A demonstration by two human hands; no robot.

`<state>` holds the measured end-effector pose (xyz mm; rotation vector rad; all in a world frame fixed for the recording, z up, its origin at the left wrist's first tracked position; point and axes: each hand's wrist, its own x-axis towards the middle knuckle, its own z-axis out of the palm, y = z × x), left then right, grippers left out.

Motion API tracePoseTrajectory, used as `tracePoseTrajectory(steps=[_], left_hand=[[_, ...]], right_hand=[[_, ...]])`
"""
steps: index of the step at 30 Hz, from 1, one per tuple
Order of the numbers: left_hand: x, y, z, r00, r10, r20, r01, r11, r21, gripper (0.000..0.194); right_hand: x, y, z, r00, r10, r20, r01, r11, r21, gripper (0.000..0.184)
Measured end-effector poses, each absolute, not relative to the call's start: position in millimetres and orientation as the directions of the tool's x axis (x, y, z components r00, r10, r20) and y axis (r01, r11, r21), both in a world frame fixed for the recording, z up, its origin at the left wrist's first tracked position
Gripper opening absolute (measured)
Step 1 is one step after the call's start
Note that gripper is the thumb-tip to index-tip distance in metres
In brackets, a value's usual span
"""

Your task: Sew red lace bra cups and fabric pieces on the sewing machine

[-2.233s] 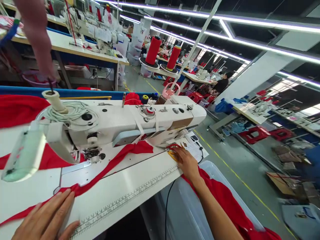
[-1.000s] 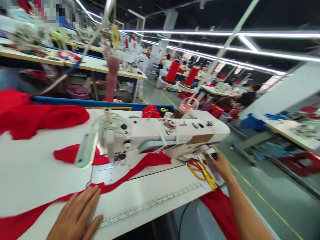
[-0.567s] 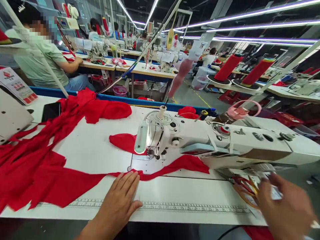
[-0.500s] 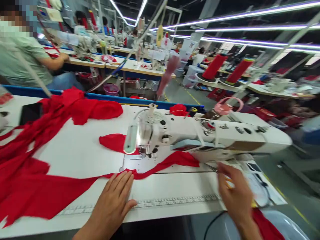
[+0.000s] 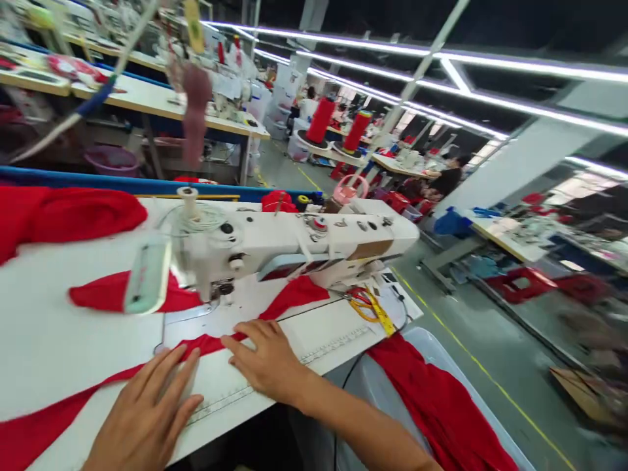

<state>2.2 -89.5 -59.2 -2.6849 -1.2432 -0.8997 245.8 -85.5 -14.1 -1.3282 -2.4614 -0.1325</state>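
Note:
A long strip of red fabric [image 5: 210, 343] runs across the white sewing table, in front of the sewing machine [image 5: 275, 232]. My left hand [image 5: 147, 405] lies on it with fingers stretched out, left of the needle area. Close to its right, my right hand [image 5: 267, 360] rests on the same strip, fingers apart and palm down. The strip's far end reaches under the machine arm. Another red piece [image 5: 101, 292] lies flat behind, partly under the machine head. Scissors with orange handles [image 5: 362, 305] lie at the table's right end, away from both hands.
A yellow tape measure [image 5: 380, 314] sits by the scissors. Red cloth [image 5: 436, 399] hangs into a clear plastic bin [image 5: 490, 405] at the right. More red fabric [image 5: 78, 214] lies at the back left. Thread cones [image 5: 321, 121] and other worktables stand beyond.
My right hand has moved left from beside the scissors onto the red strip, near my left hand. The view has swung right, showing more of the bin and aisle.

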Motion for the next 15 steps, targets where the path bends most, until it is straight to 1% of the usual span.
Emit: tracePoseTrajectory(steps=[1, 2, 3, 6, 8, 11, 15], left_hand=[[5.4, -93.7, -53.9, 0.523, 0.681, 0.512, 0.734, -0.666, 0.135, 0.056], [8.8, -96.7, -49.3, 0.523, 0.687, 0.505, 0.756, -0.647, 0.096, 0.054], [11.7, -98.6, -45.4, 0.512, 0.706, 0.49, 0.783, -0.618, 0.072, 0.051], [15.8, -100.7, -36.0, 0.488, 0.747, 0.452, 0.833, -0.553, 0.016, 0.041], [13.9, -101.6, -30.8, 0.48, 0.757, 0.443, 0.842, -0.54, 0.01, 0.038], [7.1, -100.9, -25.1, 0.488, 0.757, 0.434, 0.829, -0.557, 0.04, 0.038], [0.9, -92.5, -21.1, 0.527, 0.74, 0.417, 0.789, -0.609, 0.082, 0.04]], right_hand=[[246.1, -87.3, -14.4, -0.483, 0.801, 0.354, 0.831, 0.546, -0.101, 0.032], [245.9, -87.9, -14.4, -0.467, 0.798, 0.38, 0.829, 0.545, -0.124, 0.032], [244.9, -87.5, -14.2, -0.464, 0.787, 0.408, 0.818, 0.557, -0.145, 0.031], [237.8, -84.5, -13.5, -0.526, 0.74, 0.419, 0.749, 0.636, -0.184, 0.031], [232.9, -84.0, -13.4, -0.554, 0.728, 0.402, 0.73, 0.658, -0.185, 0.031], [229.5, -84.7, -11.9, -0.547, 0.746, 0.38, 0.743, 0.641, -0.19, 0.031], [225.7, -79.0, -5.6, -0.516, 0.765, 0.385, 0.738, 0.625, -0.253, 0.029]])
